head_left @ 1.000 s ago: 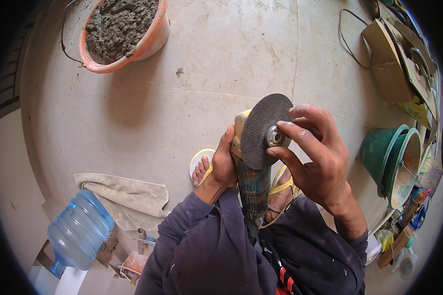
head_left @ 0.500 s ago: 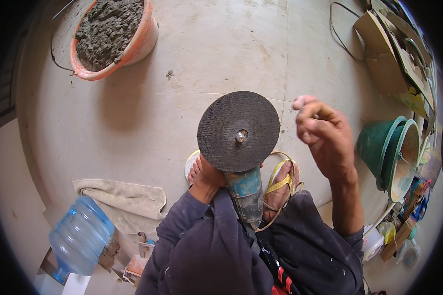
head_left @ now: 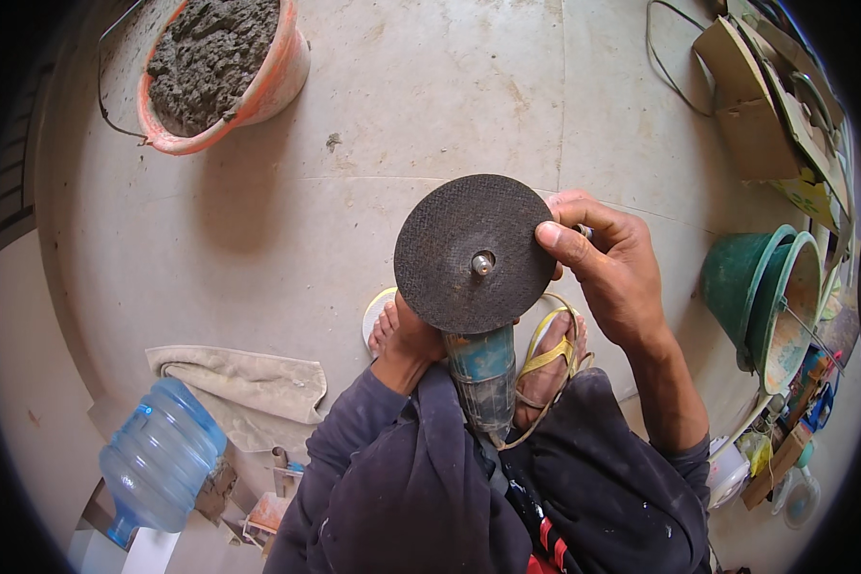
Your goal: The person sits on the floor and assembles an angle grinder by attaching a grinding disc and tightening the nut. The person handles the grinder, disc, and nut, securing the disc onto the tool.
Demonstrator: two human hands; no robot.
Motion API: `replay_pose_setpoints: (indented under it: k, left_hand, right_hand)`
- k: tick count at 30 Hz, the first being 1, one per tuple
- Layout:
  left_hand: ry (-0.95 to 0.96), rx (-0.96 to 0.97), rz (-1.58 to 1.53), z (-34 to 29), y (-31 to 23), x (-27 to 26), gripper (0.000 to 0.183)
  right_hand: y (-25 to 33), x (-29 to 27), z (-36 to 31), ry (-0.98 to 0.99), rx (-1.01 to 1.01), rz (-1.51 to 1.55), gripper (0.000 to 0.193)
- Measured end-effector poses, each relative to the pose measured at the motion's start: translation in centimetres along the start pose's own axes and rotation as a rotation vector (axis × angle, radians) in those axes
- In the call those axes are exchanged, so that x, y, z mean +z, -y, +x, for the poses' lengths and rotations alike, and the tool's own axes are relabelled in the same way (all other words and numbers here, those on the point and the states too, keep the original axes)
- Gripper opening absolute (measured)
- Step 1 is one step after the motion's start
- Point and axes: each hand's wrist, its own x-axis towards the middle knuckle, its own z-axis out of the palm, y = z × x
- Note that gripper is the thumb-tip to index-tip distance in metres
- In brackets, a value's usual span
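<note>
An angle grinder (head_left: 483, 368) with a worn blue and grey body stands in front of me, head up. A black cutting disc (head_left: 450, 230) sits over its head, the metal spindle (head_left: 483, 263) poking through the centre hole. My left hand (head_left: 413, 335) is closed round the grinder just below the disc, its fingers mostly hidden. With thumb and fingers, my right hand (head_left: 607, 258) pinches the disc's right edge. A small dark metallic piece shows among the right fingers; its kind is unclear.
An orange bucket (head_left: 282, 67) full of wet mortar stands far left. Nearer lie a folded cloth (head_left: 258, 378) and a blue water jug (head_left: 163, 459). Green buckets (head_left: 741, 287), cardboard (head_left: 751, 105) and assorted tools line the right side. A cord (head_left: 536, 421) runs by my sandalled foot.
My right hand has moved left from beside the disc and now grips its edge. The disc and grinder have shifted slightly right, with the left hand still on the grinder.
</note>
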Motion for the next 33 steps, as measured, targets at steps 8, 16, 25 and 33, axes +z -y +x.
replay_pose_setpoints:
  k: [8,16,25,33]
  left_hand:
    - [-0.023,0.047,0.207,0.4,0.7,-1.3,0.057]
    - [-0.006,0.102,0.628,0.5,0.5,-2.6,0.060]
    - [0.042,0.010,0.523,0.6,0.1,-3.1,0.057]
    - [0.015,0.029,0.430,0.6,0.4,-3.1,0.058]
  right_hand:
    - [0.1,0.3,0.1,0.017,0.011,0.032,0.017]
    - [0.1,0.2,0.1,0.020,0.025,0.067,0.018]
    - [-0.1,0.0,0.2,0.031,0.028,0.057,0.019]
    - [-0.2,0.2,0.2,0.015,0.028,0.058,0.019]
